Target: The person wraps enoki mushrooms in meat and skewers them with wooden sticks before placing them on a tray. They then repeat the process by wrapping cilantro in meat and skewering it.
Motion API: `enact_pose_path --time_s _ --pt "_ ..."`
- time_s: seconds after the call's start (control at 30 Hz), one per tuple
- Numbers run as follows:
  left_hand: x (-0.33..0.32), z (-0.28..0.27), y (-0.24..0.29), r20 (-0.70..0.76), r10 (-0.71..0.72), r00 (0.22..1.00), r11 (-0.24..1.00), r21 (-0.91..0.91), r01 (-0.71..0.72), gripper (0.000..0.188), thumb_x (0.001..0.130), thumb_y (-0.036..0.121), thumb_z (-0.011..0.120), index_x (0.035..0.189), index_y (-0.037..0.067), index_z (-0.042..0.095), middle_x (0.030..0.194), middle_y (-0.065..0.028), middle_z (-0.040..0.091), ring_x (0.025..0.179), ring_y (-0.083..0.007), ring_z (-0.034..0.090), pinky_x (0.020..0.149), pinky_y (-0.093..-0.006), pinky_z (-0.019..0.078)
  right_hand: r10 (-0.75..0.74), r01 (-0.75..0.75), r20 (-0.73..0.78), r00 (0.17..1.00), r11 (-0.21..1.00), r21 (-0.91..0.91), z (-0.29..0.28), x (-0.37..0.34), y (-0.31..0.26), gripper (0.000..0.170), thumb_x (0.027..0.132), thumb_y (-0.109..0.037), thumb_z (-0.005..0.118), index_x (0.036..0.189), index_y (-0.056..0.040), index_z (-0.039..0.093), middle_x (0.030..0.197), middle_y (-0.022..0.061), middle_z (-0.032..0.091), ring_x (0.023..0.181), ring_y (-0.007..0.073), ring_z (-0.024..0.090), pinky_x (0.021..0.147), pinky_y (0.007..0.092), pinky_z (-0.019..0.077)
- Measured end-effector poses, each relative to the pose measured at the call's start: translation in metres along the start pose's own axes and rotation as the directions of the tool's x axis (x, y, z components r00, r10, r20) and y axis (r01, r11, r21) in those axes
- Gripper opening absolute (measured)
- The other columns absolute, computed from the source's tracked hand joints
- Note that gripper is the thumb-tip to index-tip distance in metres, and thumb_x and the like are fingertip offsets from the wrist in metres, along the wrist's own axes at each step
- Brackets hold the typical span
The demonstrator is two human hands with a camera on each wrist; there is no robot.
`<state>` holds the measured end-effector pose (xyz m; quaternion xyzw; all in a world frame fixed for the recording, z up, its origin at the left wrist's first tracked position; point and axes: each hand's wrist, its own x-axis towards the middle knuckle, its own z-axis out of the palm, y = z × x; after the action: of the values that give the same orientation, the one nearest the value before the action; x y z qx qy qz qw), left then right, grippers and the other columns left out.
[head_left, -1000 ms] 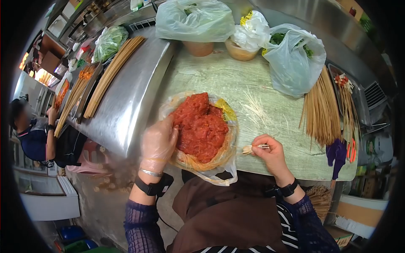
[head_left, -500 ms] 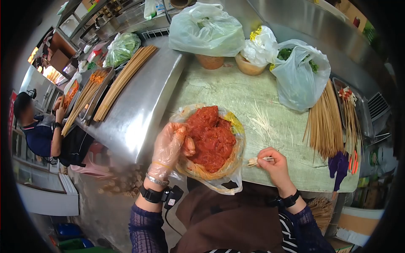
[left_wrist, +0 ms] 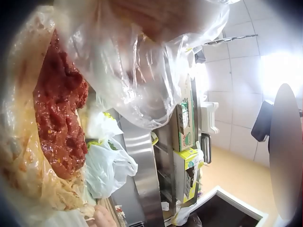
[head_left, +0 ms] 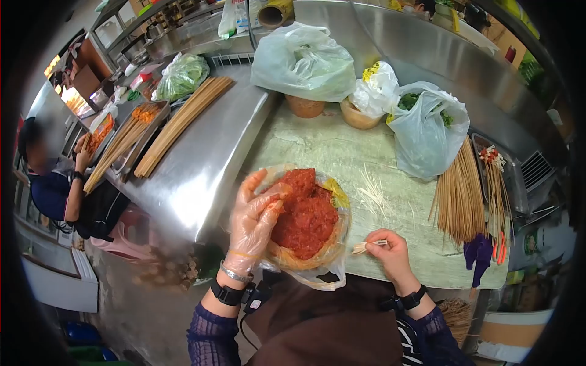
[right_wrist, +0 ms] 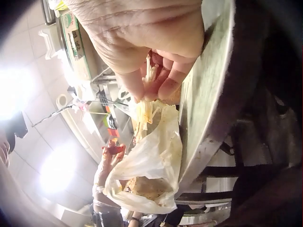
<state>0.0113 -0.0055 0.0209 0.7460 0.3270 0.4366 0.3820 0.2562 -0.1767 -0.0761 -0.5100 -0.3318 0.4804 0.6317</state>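
In the head view, my left hand [head_left: 251, 222], in a clear plastic glove, is raised at the left edge of a bowl of wet red minced meat [head_left: 308, 226]. One finger points up; the thumb and other fingers are bent near each other and smeared red. Whether they hold some of the meat I cannot tell. A plastic bag [head_left: 335, 277] lines the bowl and hangs over its front. To the bowl's right, my bare right hand [head_left: 392, 255] pinches a small bundle of thin pale strands [right_wrist: 146, 115] between thumb and fingers. Similar loose strands [head_left: 373, 194] lie behind it on the board.
Plastic bags of greens [head_left: 303, 64] stand along the back. Many wooden skewers [head_left: 459, 201] lie at the right, beside a tray and orange-handled scissors [head_left: 500, 247]. More skewers [head_left: 183, 125] rest on the steel counter [head_left: 201, 168] at left. Another person [head_left: 52, 177] works there.
My left hand has come up from the meat; its fingers were bunched half a second ago and one now points up. The right hand keeps its pinch on the strands. The head view has shifted.
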Motion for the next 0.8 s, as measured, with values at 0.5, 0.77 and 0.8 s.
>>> enact_pose_path --time_s 0.5,0.77,0.8 --pt "-0.035 0.035 -0.003 0.128 -0.364 0.923 0.622 -0.704 0.343 0.03 0.098 0.02 0.049 0.108 -0.006 0.057 0.102 -0.0099 0.063 0.093 -0.014 0.06 0.082 -0.0281 0.0506 -0.277 0.482 0.506 0.817 0.809 -0.336 0.069 0.032 -0.119 0.008 0.079 -0.004 0.068 0.087 -0.0026 0.064 0.095 0.0068 0.062 0.088 0.0181 0.061 0.076 0.0301 0.0492" --pt "-0.051 0.029 0.021 0.263 -0.416 0.871 0.537 -0.702 0.468 0.03 0.096 0.018 0.052 0.117 -0.004 0.054 0.106 -0.0078 0.06 0.096 -0.014 0.06 0.079 -0.0298 0.0556 -0.349 0.633 0.561 0.751 0.624 -0.459 0.105 0.048 -0.114 0.01 0.075 -0.005 0.07 0.081 -0.0034 0.062 0.087 0.008 0.062 0.083 0.0235 0.062 0.071 0.0308 0.0489" --pt "-0.051 0.029 0.021 0.263 -0.421 0.868 0.552 -0.685 0.475 0.031 0.095 0.016 0.053 0.119 -0.004 0.054 0.107 -0.0078 0.06 0.096 -0.0142 0.06 0.078 -0.0299 0.0561 -0.365 0.649 0.56 0.744 0.593 -0.476 0.105 0.048 -0.113 0.01 0.075 -0.005 0.07 0.08 -0.0033 0.062 0.086 0.0082 0.062 0.082 0.0239 0.062 0.071 0.0308 0.0488"
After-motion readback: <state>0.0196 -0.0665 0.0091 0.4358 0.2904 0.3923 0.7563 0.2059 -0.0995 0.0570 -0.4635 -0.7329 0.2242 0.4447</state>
